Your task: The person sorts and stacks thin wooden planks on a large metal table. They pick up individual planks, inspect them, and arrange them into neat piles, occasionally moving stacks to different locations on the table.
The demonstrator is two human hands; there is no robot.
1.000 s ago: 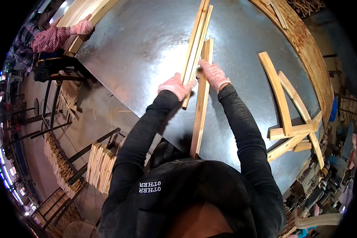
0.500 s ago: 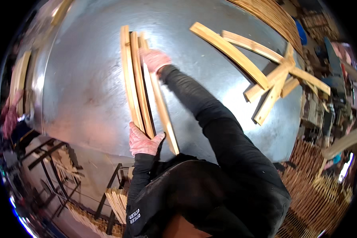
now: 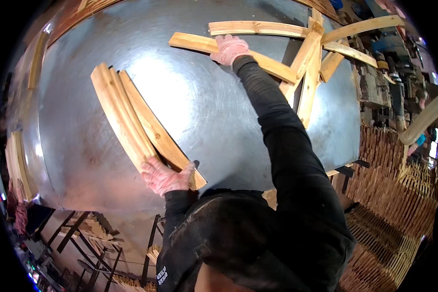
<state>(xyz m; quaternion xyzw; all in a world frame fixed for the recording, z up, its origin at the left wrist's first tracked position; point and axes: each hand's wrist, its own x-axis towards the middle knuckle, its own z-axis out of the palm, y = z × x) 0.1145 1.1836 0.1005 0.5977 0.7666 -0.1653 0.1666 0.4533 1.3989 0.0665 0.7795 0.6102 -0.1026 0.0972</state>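
Note:
Several pale, slightly curved wooden slats lie side by side on a grey metal table. My gloved left hand is closed round their near ends, its thumb on the rightmost slat, which fans slightly away from the others. With the arm stretched forward, my gloved right hand grips another wooden slat from above, near its left part. That slat's right end rests across a loose heap of crossed slats. My right fingertips are partly hidden.
Stacked wooden strips stand beyond the table's right edge, near a pale hose. Black metal frames are below the near left edge. At far left, another person's hand is by more slats.
My right hand has left the slats on the left and reached over to one at the heap. My left hand stays at the near ends, where the slats now sit closer together. The view has turned.

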